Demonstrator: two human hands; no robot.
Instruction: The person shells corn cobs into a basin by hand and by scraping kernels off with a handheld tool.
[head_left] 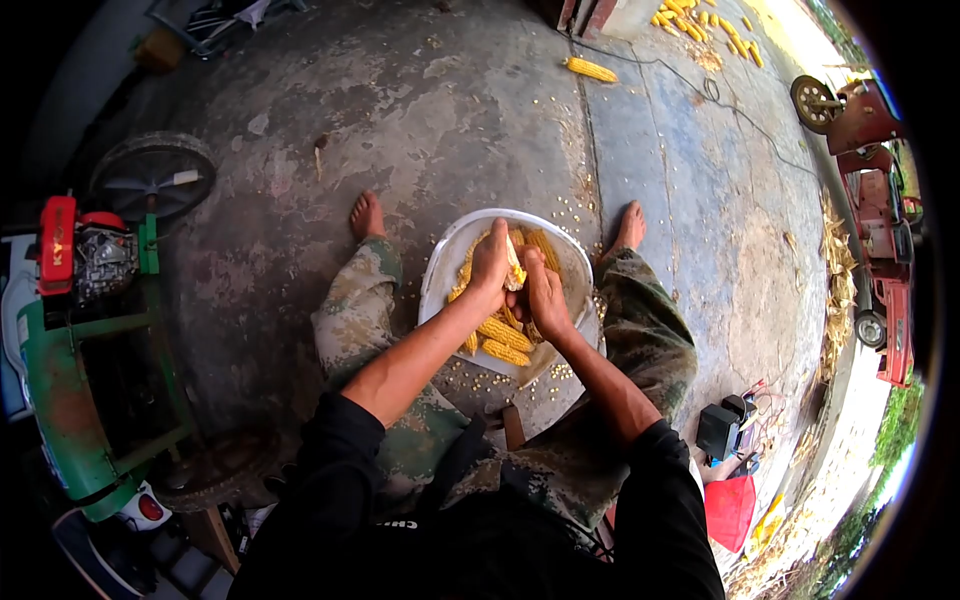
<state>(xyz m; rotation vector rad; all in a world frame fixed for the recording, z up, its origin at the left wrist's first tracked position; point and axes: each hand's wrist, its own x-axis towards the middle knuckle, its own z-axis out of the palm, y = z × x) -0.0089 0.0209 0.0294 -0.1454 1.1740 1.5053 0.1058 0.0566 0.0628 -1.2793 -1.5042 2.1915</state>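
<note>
My left hand (489,266) is wrapped round a corn cob (515,268), partly stripped so that its pale core shows at the upper end and yellow kernels lower down. My right hand (543,298) is closed against the cob's right side, with the thumb raised along it; its other fingertips are hidden. Both hands are over a white tub (432,292) standing between my feet. Inside it lie several yellow ears of corn (505,333), some of them covered by my hands and forearms.
Loose kernels (480,381) are scattered on the concrete floor around the tub. One ear of corn (591,69) lies farther off, near a black cable (711,92). A green machine with a red engine (60,245) stands left. A black box (717,431) and red cloth (731,512) are at right.
</note>
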